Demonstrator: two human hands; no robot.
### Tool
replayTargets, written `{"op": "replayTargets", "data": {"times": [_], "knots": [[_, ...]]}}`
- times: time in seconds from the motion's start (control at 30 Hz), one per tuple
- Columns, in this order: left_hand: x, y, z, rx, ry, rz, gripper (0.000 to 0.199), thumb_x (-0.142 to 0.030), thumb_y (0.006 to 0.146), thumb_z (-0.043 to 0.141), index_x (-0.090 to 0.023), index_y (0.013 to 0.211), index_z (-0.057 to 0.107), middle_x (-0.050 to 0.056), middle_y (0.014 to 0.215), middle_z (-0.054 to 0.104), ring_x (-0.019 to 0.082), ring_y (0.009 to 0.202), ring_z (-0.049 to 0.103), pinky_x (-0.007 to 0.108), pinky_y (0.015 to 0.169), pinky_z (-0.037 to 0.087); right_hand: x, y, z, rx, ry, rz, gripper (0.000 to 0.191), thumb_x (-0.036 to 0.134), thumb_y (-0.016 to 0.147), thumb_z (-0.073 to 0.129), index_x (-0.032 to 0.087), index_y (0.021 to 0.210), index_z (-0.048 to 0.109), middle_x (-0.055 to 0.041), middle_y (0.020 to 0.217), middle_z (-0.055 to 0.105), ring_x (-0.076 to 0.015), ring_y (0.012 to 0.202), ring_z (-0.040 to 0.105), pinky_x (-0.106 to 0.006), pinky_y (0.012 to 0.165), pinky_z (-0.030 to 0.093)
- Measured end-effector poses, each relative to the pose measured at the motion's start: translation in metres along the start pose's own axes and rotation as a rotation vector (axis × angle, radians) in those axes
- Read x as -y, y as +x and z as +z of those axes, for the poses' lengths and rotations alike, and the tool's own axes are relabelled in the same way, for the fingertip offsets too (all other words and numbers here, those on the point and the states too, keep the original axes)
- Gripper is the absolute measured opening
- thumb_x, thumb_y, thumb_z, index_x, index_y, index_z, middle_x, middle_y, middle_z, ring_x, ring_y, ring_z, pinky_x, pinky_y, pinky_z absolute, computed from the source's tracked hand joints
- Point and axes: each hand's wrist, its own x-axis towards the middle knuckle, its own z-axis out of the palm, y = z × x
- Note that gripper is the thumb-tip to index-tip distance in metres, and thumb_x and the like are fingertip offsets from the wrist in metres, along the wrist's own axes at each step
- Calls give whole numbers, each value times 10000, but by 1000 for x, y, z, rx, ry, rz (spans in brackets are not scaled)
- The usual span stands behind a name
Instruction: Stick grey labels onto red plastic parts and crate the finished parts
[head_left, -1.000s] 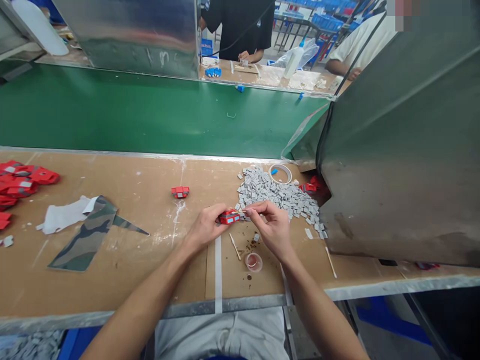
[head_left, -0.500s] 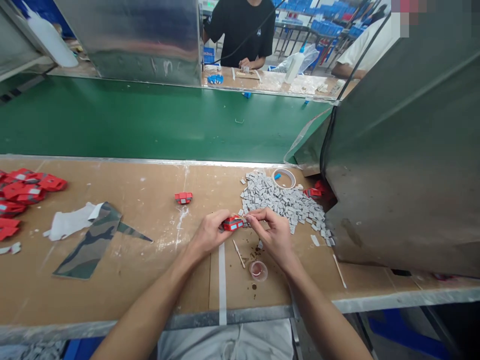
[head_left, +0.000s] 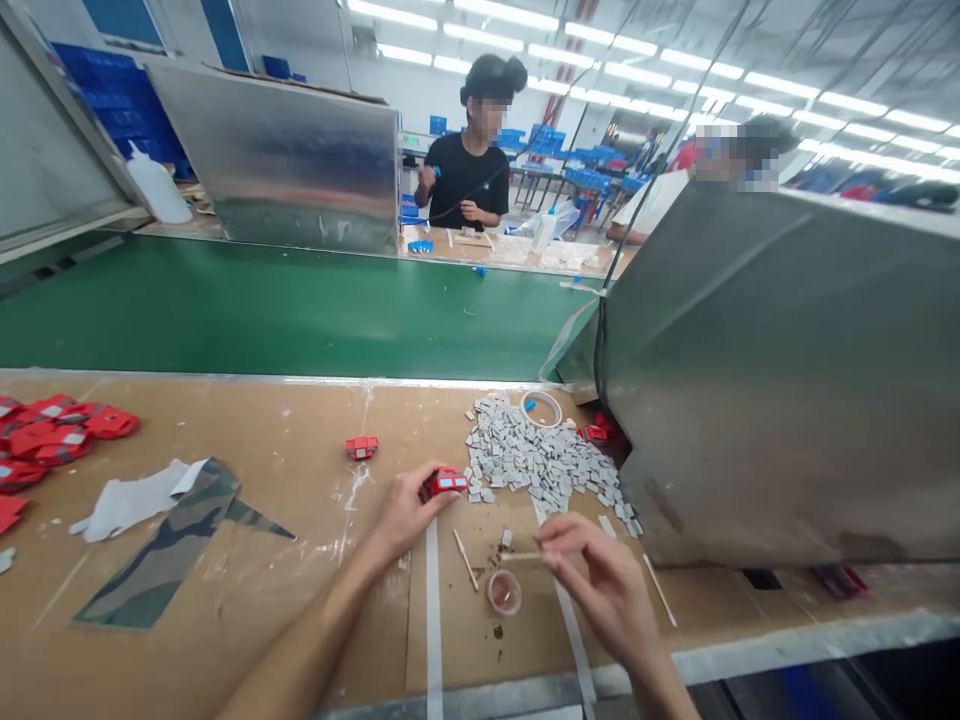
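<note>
Holding a red toy [head_left: 448,483] in the left hand [head_left: 407,515], with fingers wrapped around it, just beside the grey chips [head_left: 532,455]. Could brush the toy against the chips, if moving it carelessly to the right. Pinching a stick [head_left: 523,556] between the fingers of the right hand [head_left: 600,575], near the cup [head_left: 504,593]. Could tip the cup onto the tabletop [head_left: 262,420], if swinging the stick too low. Visible around, from the left: heaped red toys [head_left: 56,435], a camouflage sheet [head_left: 169,550], a lone toy [head_left: 361,448], a swab [head_left: 466,560] between the hands, a tape ring [head_left: 541,425] at the chips' edge. Blocked at far right by a metal panel [head_left: 772,390].
</note>
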Motion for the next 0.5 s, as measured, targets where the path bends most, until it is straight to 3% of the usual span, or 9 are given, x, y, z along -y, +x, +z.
{"op": "replayTargets", "data": {"times": [0.13, 0.23, 0.37, 0.5], "knots": [[-1, 0, -1, -9, -166, -33, 309, -434, 856, 669, -169, 1012, 698, 50, 924, 748, 199, 833, 658, 274, 738, 472, -6, -32, 5, 180, -86, -19, 99, 234, 954, 640, 232, 883, 708, -43, 917, 731, -157, 855, 719, -222, 763, 555], [1, 1, -1, -36, -238, -58, 327, -436, 831, 684, -167, 1017, 688, 66, 969, 753, 220, 894, 675, 300, 801, 491, -6, -33, 6, 340, -106, 50, 116, 317, 964, 635, 231, 964, 712, -75, 1049, 717, -188, 981, 704, -269, 852, 551], [4, 3, -3, -47, -293, -75, 340, -434, 810, 701, -170, 1023, 681, 70, 1002, 751, 235, 947, 676, 323, 865, 493, 5, 10, -6, 458, -97, 127, 251, 411, 982, 593, 235, 1144, 668, -107, 1249, 654, -230, 1175, 622, -358, 1004, 493], [5, 4, -6, -64, -301, -78, 369, -485, 810, 695, -165, 993, 674, 49, 918, 730, 214, 866, 650, 299, 801, 476, -2, 71, 8, 581, -283, 191, 143, 209, 965, 571, 211, 1026, 700, -70, 1073, 675, -199, 971, 641, -311, 867, 487]]}}
